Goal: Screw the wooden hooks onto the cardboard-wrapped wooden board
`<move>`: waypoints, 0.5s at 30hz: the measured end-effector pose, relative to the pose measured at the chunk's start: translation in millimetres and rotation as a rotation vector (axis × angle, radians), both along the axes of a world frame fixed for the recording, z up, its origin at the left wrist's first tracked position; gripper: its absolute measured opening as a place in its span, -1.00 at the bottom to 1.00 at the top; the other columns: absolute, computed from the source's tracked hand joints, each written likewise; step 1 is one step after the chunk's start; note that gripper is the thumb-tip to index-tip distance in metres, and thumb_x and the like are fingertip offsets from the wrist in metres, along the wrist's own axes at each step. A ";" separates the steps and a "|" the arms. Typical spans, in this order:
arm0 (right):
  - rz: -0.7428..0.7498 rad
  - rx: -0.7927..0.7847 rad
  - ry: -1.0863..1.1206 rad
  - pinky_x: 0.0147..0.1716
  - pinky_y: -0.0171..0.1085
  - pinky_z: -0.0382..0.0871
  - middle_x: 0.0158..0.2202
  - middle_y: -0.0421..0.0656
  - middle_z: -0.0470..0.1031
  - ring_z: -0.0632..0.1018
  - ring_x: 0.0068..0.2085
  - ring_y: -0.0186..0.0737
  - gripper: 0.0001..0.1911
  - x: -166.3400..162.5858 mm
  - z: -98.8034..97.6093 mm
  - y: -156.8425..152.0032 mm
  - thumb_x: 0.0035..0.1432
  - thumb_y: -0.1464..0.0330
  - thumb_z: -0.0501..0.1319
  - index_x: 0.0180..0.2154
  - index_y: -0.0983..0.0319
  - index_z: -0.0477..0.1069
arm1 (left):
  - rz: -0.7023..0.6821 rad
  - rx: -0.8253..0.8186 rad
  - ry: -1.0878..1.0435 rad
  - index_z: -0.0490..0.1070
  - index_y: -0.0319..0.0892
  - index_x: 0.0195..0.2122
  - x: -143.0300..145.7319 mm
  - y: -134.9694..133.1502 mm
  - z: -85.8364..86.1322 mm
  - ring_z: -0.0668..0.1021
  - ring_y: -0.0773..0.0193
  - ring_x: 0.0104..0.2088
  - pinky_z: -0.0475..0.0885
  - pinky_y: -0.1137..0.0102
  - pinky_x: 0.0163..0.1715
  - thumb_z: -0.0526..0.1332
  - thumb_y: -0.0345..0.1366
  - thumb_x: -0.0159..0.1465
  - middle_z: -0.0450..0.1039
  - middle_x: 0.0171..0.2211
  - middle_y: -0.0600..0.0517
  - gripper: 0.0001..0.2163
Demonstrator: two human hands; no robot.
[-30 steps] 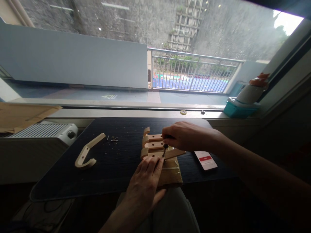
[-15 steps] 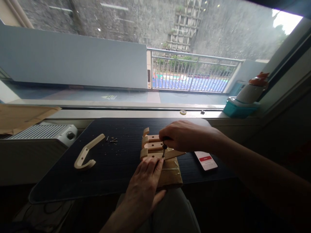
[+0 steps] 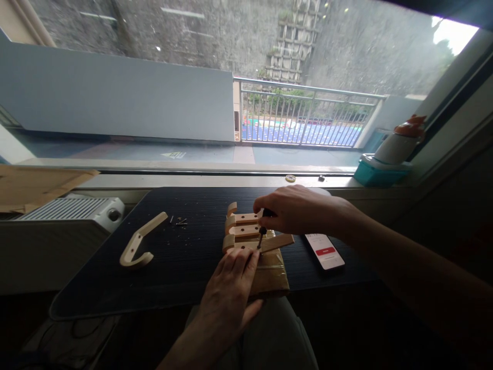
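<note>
The right hand (image 3: pixel 296 211) has its fingers wrapped tight around a small dark screwdriver (image 3: pixel 262 235) — the tool leans down and a bit left, with its tip on the nearest strip of the wooden hook rack (image 3: pixel 246 234), right under the hand. The left hand (image 3: pixel 230 288) lies flat with its fingers spread out, holding nothing, pressing the rack's near edge and the brown taped block (image 3: pixel 271 275) on the dark counter (image 3: pixel 181 267). The rack's strips run left to right — a loose wooden hook (image 3: pixel 139 241) lies well apart to the left, and a phone (image 3: pixel 325 250) to the right.
</note>
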State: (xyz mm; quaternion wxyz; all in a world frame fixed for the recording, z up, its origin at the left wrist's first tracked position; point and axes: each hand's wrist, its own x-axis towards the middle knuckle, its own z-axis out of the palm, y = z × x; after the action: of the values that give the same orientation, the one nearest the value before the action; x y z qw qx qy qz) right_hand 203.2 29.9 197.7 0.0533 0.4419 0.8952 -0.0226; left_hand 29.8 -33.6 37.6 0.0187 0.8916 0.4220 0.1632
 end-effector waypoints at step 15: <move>0.037 -0.010 0.099 -0.52 -0.34 0.05 -0.48 -0.16 0.46 0.32 -0.51 -0.36 -0.72 1.7 -9.6 -2.4 0.19 0.35 -0.01 -0.36 0.27 0.45 | -0.001 0.004 -0.026 0.07 -0.20 0.19 -0.3 0.2 0.7 0.25 0.00 0.12 0.21 0.10 0.13 0.27 -0.34 0.02 0.23 0.09 -0.12 -0.32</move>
State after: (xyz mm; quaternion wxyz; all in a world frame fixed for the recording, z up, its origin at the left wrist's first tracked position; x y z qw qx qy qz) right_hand 204.9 27.4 188.1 0.0114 0.4232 0.9047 -0.0478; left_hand 29.6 -33.4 38.3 0.0225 0.8897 0.4209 0.1754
